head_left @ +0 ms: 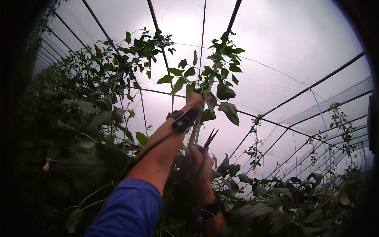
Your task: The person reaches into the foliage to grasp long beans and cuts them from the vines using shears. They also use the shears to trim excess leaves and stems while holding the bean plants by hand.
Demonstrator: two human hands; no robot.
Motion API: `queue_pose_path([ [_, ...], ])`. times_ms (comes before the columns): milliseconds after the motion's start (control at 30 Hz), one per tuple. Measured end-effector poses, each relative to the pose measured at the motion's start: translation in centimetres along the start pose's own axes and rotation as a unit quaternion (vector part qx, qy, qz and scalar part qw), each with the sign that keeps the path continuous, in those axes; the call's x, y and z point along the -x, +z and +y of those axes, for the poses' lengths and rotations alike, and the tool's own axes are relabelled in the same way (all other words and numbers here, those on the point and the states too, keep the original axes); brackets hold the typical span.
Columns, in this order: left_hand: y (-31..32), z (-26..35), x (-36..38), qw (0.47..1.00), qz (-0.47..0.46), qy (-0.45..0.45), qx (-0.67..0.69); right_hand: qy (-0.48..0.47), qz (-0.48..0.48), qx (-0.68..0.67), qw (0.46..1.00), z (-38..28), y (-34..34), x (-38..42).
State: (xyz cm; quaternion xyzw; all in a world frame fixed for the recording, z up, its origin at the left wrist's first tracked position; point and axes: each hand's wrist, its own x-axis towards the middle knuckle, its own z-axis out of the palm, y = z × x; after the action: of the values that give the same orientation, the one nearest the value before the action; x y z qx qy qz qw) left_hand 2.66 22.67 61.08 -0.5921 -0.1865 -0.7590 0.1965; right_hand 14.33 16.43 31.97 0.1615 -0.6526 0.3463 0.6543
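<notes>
Raised high at the centre, my left hand [195,99] is closed around the upper stems of a climbing vine [226,91]. Leafy shoots of that vine spread above and to both sides of the fist. Lower down, my right hand [198,162] grips a pair of scissors [211,141], with the dark, slightly parted blades pointing up and to the right. Pale stems and a light blue string run between the two hands, close to the right fingers. The scissors' handles are mostly hidden in my right hand.
Dense vines [94,106] climb on the left, and broad leaves [272,201] fill the lower right. Dark metal frame bars [335,72] cross under the pale plastic roof [284,35]. A blue string [320,112] hangs at the right among thinner vines.
</notes>
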Motion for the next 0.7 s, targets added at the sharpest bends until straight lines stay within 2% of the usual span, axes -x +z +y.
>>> queue_pose_path([
  [33,0.3,0.0,-0.2,0.995,0.063,-0.032,0.067,0.007,0.003,0.007,1.000,-0.2,0.0,0.1],
  [67,0.1,0.6,0.1,0.995,0.061,-0.029,0.069,0.014,0.006,0.013,1.000,-0.4,0.1,0.2],
  [100,-0.5,1.5,0.9,0.993,0.011,0.039,0.111,0.012,0.005,0.013,1.000,-0.4,0.1,0.2],
  [167,-2.4,2.8,1.8,0.962,-0.085,0.175,0.192,-0.072,0.004,0.127,0.989,-0.1,0.3,0.1],
  [200,-2.7,1.6,0.2,0.942,-0.170,0.172,0.233,-0.073,0.003,0.126,0.989,-0.2,0.4,0.2],
  [233,-2.6,0.3,-1.0,0.942,-0.167,0.175,0.233,-0.035,0.007,0.074,0.997,-0.4,0.4,0.2],
  [267,-3.8,2.0,0.7,0.928,-0.110,0.351,0.054,0.004,0.012,0.023,1.000,-0.6,0.4,0.3],
  [300,-4.3,3.2,2.2,0.854,-0.046,0.502,-0.129,0.002,0.011,0.025,1.000,-0.5,0.2,0.4],
  [333,-4.4,3.8,2.8,0.853,-0.045,0.504,-0.128,-0.056,-0.001,0.082,0.995,-0.2,0.0,0.2],
  [367,-4.4,4.1,3.2,0.920,-0.095,0.376,-0.058,-0.113,-0.015,0.138,0.984,-0.2,0.2,0.2],
  [400,-4.3,4.4,3.6,0.961,-0.143,0.238,0.016,-0.113,-0.016,0.142,0.983,-0.4,0.5,0.4],
  [433,-4.2,4.7,4.0,0.974,-0.188,0.095,0.089,-0.090,-0.011,0.134,0.987,-0.7,0.8,0.6],
  [467,-1.0,0.1,1.0,0.892,0.023,0.436,-0.116,-0.066,-0.005,0.126,0.990,-1.0,1.1,0.7],
  [500,-1.4,1.2,2.1,0.893,0.026,0.435,-0.112,-0.067,-0.006,0.130,0.989,-1.0,1.0,0.7],
  [567,-2.2,2.9,3.8,0.910,-0.040,0.352,-0.216,-0.028,0.018,0.078,0.996,-0.7,0.8,0.6],
  [600,-2.2,2.4,3.7,0.874,-0.024,0.424,-0.234,-0.028,0.018,0.079,0.996,-0.7,0.9,0.7],
  [700,-2.5,3.5,4.6,0.903,-0.031,0.394,-0.170,-0.035,0.021,0.082,0.996,-0.7,1.0,1.0],
])
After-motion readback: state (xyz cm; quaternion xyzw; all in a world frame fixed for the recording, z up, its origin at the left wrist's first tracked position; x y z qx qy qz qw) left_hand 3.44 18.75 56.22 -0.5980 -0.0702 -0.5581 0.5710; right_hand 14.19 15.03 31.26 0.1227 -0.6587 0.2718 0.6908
